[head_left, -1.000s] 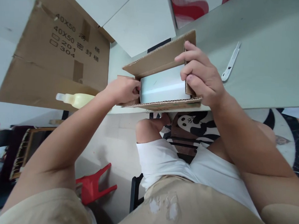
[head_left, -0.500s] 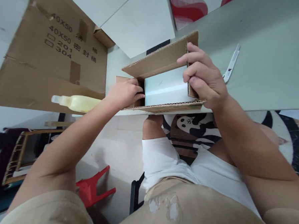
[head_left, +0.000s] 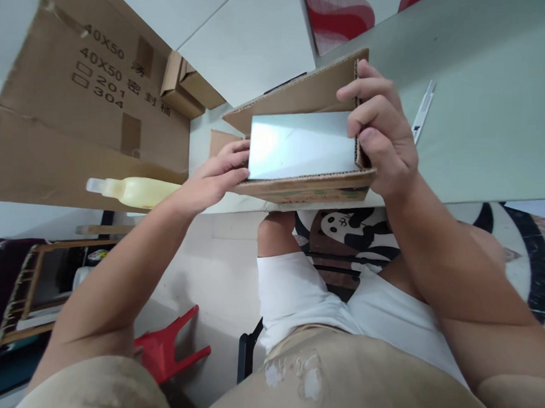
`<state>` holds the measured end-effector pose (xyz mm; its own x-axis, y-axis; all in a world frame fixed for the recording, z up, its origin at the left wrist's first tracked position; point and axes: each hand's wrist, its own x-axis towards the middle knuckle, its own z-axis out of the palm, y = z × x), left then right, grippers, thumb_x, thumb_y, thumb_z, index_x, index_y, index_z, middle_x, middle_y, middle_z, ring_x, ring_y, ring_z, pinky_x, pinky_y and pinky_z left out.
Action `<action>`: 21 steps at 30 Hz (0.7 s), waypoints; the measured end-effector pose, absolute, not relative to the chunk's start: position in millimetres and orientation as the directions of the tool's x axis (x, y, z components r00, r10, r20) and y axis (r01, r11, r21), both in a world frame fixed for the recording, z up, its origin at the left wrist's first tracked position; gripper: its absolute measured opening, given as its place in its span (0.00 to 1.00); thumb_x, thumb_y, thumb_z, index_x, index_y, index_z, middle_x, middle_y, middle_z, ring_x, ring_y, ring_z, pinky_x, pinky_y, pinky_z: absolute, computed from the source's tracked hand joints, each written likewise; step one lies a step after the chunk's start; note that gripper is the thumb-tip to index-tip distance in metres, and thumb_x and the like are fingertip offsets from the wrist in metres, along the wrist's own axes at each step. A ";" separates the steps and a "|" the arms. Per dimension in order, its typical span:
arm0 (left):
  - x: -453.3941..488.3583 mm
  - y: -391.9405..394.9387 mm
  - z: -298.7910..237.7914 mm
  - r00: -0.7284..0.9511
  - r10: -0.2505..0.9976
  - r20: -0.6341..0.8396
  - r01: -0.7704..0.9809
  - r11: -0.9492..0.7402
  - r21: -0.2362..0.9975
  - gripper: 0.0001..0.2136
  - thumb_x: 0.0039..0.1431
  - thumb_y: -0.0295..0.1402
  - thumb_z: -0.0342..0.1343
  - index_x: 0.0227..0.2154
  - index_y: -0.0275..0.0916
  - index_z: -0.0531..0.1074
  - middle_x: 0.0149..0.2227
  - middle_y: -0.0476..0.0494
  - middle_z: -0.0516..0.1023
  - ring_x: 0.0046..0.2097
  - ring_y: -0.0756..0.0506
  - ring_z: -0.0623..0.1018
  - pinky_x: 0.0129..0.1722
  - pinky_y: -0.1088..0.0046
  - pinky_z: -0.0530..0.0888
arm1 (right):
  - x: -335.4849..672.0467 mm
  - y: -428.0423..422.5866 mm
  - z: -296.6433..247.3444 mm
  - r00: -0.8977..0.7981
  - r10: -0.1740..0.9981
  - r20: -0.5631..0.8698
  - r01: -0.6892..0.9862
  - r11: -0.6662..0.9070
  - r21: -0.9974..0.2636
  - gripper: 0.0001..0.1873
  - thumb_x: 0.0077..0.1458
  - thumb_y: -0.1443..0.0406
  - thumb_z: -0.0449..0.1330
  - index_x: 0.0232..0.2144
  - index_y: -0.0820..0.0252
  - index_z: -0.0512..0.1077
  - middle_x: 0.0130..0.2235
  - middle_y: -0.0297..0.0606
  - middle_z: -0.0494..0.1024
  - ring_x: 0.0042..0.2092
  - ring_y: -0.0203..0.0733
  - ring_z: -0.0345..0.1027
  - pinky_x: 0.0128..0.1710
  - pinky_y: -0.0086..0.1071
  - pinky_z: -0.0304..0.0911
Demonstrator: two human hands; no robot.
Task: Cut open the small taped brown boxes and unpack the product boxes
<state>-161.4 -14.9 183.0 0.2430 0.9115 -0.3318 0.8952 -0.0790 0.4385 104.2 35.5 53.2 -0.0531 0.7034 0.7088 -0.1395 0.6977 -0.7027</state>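
A small brown cardboard box [head_left: 310, 186] is open at the table's near edge, flaps raised. Inside it lies a smooth pale white box [head_left: 298, 145], its left end tilted up above the cardboard. My left hand [head_left: 221, 174] grips that left end, with the thumb at the near corner and the fingers at the far side. My right hand [head_left: 384, 124] is closed around the cardboard box's right end flap, fingertips over its inner side. What lies under the white box is hidden.
A large printed carton [head_left: 94, 115] stands at the left, with a pale yellow bottle [head_left: 147, 192] before it. Smaller brown boxes [head_left: 187, 90] sit behind. A white utility knife [head_left: 423, 111] lies right on the table [head_left: 487, 118]. Below is a red stool [head_left: 169, 345].
My left hand has moved from inside the cardboard box's left end onto the white box. The white box's left end has risen. My right hand keeps its hold on the flap.
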 end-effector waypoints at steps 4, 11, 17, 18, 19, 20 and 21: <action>-165.1 -22.6 185.1 0.268 0.917 -0.296 0.884 -0.113 0.453 0.31 0.68 0.56 0.41 0.69 0.52 0.61 0.77 0.51 0.50 0.77 0.36 0.48 0.75 0.56 0.57 | 103.2 36.1 53.1 -0.042 0.686 0.727 -0.112 0.720 -0.685 0.15 0.63 0.52 0.52 0.30 0.50 0.71 0.52 0.35 0.77 0.66 0.48 0.62 0.76 0.48 0.47; -170.9 -22.6 186.1 0.326 0.884 -0.336 0.891 -0.168 0.421 0.35 0.67 0.60 0.42 0.73 0.56 0.50 0.78 0.54 0.37 0.78 0.35 0.34 0.76 0.50 0.46 | 104.0 36.2 50.8 -0.023 0.663 0.748 -0.109 0.742 -0.661 0.14 0.63 0.54 0.52 0.30 0.51 0.71 0.51 0.37 0.78 0.65 0.48 0.63 0.75 0.49 0.48; -178.6 -22.5 178.8 0.406 0.835 -0.372 0.860 -0.211 0.464 0.40 0.64 0.62 0.43 0.74 0.57 0.39 0.78 0.54 0.30 0.78 0.33 0.33 0.76 0.47 0.46 | 101.7 37.4 49.2 -0.030 0.661 0.750 -0.126 0.742 -0.659 0.14 0.63 0.52 0.53 0.31 0.51 0.72 0.52 0.36 0.78 0.67 0.50 0.62 0.75 0.51 0.48; -175.4 -21.9 179.5 0.402 0.829 -0.389 0.863 -0.201 0.464 0.40 0.63 0.63 0.44 0.74 0.58 0.42 0.78 0.55 0.30 0.78 0.32 0.33 0.76 0.47 0.48 | 101.6 37.7 49.1 -0.038 0.653 0.756 -0.126 0.748 -0.652 0.15 0.63 0.52 0.53 0.31 0.51 0.72 0.52 0.36 0.78 0.67 0.50 0.62 0.75 0.51 0.48; -170.9 -20.9 180.9 0.400 0.817 -0.415 0.867 -0.190 0.461 0.39 0.62 0.63 0.45 0.73 0.59 0.46 0.78 0.56 0.30 0.78 0.31 0.34 0.76 0.46 0.49 | 101.6 37.9 49.0 -0.051 0.646 0.762 -0.123 0.753 -0.647 0.15 0.63 0.52 0.53 0.31 0.51 0.72 0.52 0.36 0.78 0.67 0.50 0.61 0.75 0.51 0.49; -165.3 -19.3 182.8 0.399 0.803 -0.442 0.872 -0.182 0.455 0.38 0.61 0.64 0.46 0.72 0.60 0.50 0.78 0.57 0.31 0.78 0.30 0.34 0.75 0.46 0.50 | 101.6 38.0 48.9 -0.071 0.640 0.765 -0.114 0.757 -0.643 0.15 0.64 0.52 0.52 0.31 0.51 0.71 0.53 0.36 0.77 0.68 0.50 0.61 0.75 0.52 0.49; -159.4 -17.2 185.1 0.397 0.791 -0.465 0.877 -0.178 0.447 0.38 0.60 0.65 0.47 0.71 0.60 0.54 0.78 0.58 0.32 0.78 0.29 0.35 0.75 0.46 0.51 | 101.6 38.0 48.9 -0.084 0.634 0.769 -0.105 0.762 -0.639 0.15 0.64 0.52 0.51 0.32 0.52 0.71 0.53 0.36 0.77 0.68 0.51 0.61 0.75 0.53 0.49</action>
<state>-159.4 -17.2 185.1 0.3974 0.7909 -0.4653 0.8768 -0.1776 0.4468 101.6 38.0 48.9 -0.0842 0.6339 0.7688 -0.1051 0.7616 -0.6395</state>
